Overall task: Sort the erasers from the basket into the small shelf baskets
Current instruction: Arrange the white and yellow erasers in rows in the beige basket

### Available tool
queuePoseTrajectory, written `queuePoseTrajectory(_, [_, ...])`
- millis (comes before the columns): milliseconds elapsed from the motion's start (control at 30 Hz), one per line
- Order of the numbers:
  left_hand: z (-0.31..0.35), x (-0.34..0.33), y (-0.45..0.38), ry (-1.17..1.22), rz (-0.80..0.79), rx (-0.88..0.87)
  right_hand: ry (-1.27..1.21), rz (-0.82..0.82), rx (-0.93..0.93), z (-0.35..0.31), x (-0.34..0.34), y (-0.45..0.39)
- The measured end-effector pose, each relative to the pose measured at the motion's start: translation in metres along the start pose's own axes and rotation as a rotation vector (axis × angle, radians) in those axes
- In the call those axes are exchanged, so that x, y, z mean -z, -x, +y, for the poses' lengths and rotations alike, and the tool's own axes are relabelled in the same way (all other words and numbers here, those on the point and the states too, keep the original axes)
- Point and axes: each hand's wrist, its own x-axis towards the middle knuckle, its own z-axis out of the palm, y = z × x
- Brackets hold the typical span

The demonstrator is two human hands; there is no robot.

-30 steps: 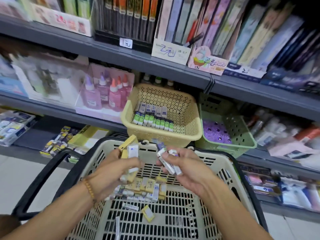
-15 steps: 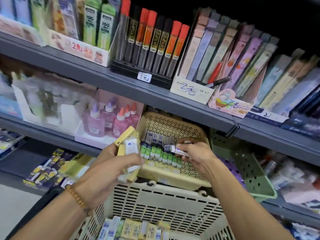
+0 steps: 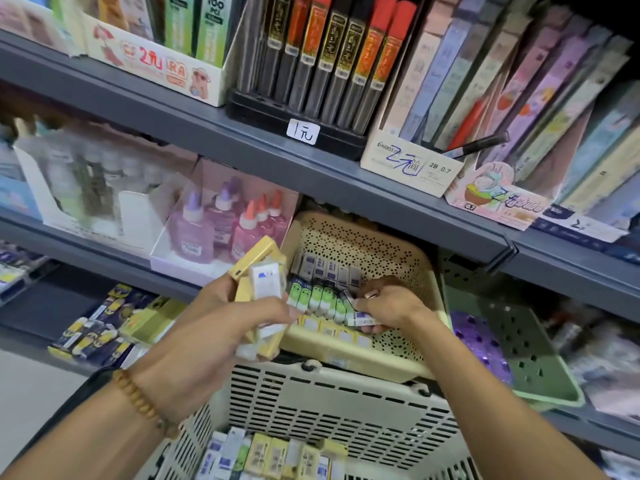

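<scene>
My left hand grips a stack of yellow and white erasers just left of the yellow shelf basket. Inside that basket lie rows of erasers: grey-purple ones at the back, green ones in the middle, yellow ones along the front. My right hand is down inside the basket, fingers curled round a white and purple eraser at the right end of the green row. The beige shopping basket sits below, with more erasers at its bottom.
A green shelf basket with purple items stands right of the yellow one. Glue bottles in a display box stand to the left. The grey shelf edge above overhangs the baskets, carrying pencil-lead boxes. Minion-patterned packs lie on the lower shelf.
The view has risen from the shopping basket toward the shelf. My right hand carried erasers from above the shopping basket into the yellow basket and lowered them. My left hand kept its stack.
</scene>
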Motion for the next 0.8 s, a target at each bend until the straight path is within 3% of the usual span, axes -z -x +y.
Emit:
queuePoseTrajectory(67, [0.001,0.000,0.000,0.011,-0.002,0.000,-0.062,0.034,0.009,0.001,0.000,-0.002])
queuePoseTrajectory(133, [0.001,0.000,-0.001,0.015,0.009,-0.004,-0.369,0.120,0.040,-0.003,0.002,-0.007])
queuePoseTrajectory(200, [0.003,-0.001,-0.002,0.033,0.022,-0.010,-0.722,0.060,0.076,-0.012,0.006,-0.014])
queuePoseTrajectory(267, [0.005,0.000,-0.003,0.041,0.053,-0.014,-0.865,-0.018,0.066,-0.024,0.007,-0.019])
queuePoseTrajectory(400, [0.009,-0.002,-0.001,0.021,0.085,-0.012,-0.763,0.070,0.090,-0.038,0.003,-0.043])
queuePoseTrajectory(600, [0.016,-0.008,-0.007,-0.004,0.163,0.016,-0.261,0.192,0.141,-0.048,-0.006,-0.077])
queuePoseTrajectory(733, [0.012,-0.005,-0.007,-0.009,0.175,0.010,-0.339,0.357,0.145,-0.045,-0.003,-0.079])
queuePoseTrajectory(800, [0.010,-0.003,-0.004,-0.021,0.166,0.002,-0.349,0.333,0.185,-0.038,0.000,-0.074])
